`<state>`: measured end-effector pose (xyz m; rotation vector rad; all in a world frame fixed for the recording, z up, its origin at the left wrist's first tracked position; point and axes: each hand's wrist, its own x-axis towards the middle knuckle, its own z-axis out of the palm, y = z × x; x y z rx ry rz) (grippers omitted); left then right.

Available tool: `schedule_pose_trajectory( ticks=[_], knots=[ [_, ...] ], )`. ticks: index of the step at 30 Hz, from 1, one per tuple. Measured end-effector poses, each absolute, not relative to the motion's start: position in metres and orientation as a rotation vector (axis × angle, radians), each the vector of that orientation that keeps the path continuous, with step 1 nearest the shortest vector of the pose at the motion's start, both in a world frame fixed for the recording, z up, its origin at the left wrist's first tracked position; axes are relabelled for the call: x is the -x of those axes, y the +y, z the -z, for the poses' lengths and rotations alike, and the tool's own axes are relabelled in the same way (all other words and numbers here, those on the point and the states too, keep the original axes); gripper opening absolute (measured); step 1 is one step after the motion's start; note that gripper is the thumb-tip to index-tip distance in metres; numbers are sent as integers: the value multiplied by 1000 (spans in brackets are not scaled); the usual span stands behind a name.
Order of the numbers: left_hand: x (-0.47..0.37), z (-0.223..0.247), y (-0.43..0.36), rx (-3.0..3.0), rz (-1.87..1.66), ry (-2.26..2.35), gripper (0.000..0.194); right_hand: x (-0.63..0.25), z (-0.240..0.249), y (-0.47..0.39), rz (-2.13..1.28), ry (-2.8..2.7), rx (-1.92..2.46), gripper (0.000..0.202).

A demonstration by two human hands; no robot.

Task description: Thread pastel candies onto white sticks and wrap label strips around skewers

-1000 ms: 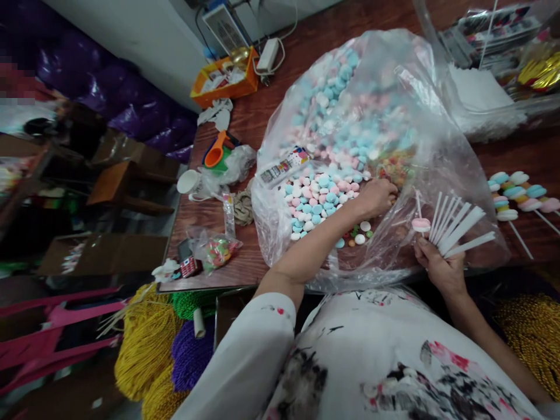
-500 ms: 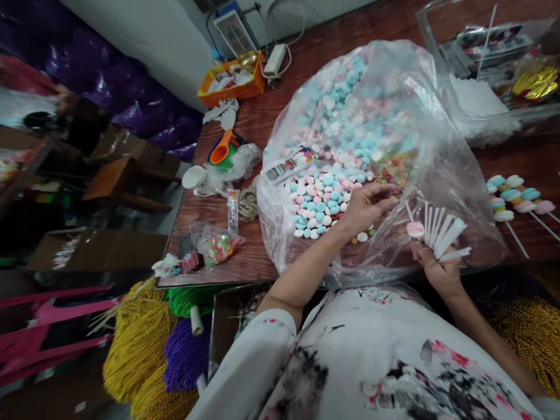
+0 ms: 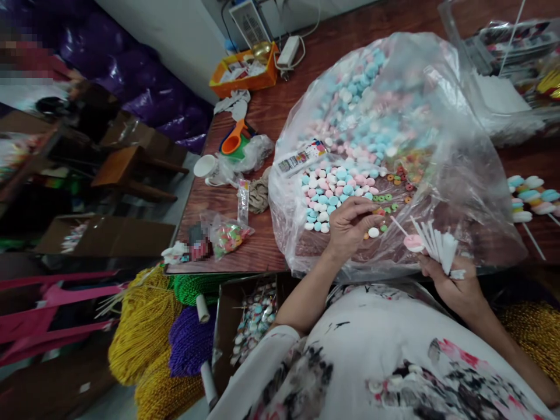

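Note:
My left hand (image 3: pixel 352 227) reaches over the table, thumb and fingertips drawn together beside small fruit-coloured rings (image 3: pixel 382 198). A reddish bit shows at the fingertips; whether it is pinched or lies behind them I cannot tell. Left of the hand lie pastel blue, pink and white candies (image 3: pixel 332 189), spilled from a big clear plastic bag (image 3: pixel 284 233). My right hand (image 3: pixel 452 277) is closed around a fan of white sticks (image 3: pixel 437 248). A pink-and-white candy (image 3: pixel 413 242) sits on one stick in that hand, the stick's tip poking out above.
Finished-looking candy skewers (image 3: pixel 531 201) lie at the right. A clear tub (image 3: pixel 499 93) stands behind them. On the left are an orange scoop (image 3: pixel 234 140), a white cup (image 3: pixel 205 167) and a bag of rings (image 3: pixel 230 236). Below the table edge sits a carton of candies (image 3: pixel 256 318).
My left hand has drawn back to the left and lower, its fingertips now among the loose rings. My right hand still grips the sticks, now tilted differently. The view has shifted left.

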<state>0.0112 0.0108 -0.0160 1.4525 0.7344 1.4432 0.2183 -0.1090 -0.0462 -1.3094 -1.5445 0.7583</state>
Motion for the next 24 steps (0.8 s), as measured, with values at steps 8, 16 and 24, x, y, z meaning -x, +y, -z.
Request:
schedule_pose_trajectory(
  ticks=[8,16,24],
  knots=[
    [-14,19,2,-2076,-1464,652,22,-220,54,-108,-800,-1643,1334,11],
    [-19,20,-8,-1377,-1246,718,45,-205,60,-99,-767,-1430,1313,20],
    [-32,16,-8,-1216,-1017,714,21,-198,54,-90,-707,-1519,1232,27]
  ],
)
